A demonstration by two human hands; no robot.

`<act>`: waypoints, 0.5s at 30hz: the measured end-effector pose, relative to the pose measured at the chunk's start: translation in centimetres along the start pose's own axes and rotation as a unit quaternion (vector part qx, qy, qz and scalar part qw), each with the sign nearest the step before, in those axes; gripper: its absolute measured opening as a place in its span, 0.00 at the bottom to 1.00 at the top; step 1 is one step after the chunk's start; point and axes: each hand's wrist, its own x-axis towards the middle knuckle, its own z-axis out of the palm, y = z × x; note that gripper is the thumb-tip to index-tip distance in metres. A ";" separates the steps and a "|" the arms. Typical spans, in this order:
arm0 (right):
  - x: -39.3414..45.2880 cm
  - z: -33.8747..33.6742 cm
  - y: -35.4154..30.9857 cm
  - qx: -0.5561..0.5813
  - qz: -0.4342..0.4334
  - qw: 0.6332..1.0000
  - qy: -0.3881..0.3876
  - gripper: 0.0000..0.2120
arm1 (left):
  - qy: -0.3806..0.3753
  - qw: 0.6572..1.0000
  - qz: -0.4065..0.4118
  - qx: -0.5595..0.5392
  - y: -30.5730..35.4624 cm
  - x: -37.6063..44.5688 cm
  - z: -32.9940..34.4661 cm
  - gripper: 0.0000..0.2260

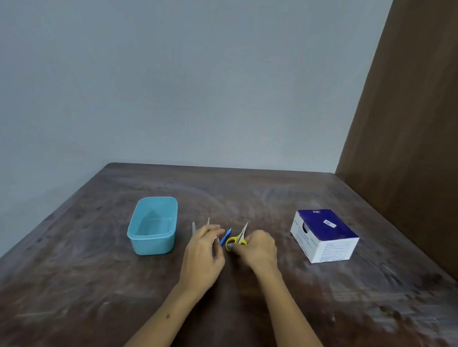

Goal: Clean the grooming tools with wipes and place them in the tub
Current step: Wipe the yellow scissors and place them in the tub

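Observation:
Small scissors (239,237) with yellow handles lie on the brown table, blades pointing away. My right hand (258,249) grips their handles with curled fingers. A blue-handled tool (224,237) lies just left of the scissors. Two thin metal tools (194,228) poke out beyond my left hand (203,252), which rests over them with fingers loosely bent; I cannot tell whether it holds one. A light blue plastic tub (152,225) stands left of the tools and looks empty.
A blue and white box of wipes (324,235) stands at the right of the table (241,308). A brown wooden panel (418,131) rises along the right side. A pale wall stands behind.

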 end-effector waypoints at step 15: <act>2.2 0.9 1.4 0.341 -0.128 0.921 0.140 0.00 | 0.022 0.992 0.122 0.020 -0.1 1.6 2.9 0.22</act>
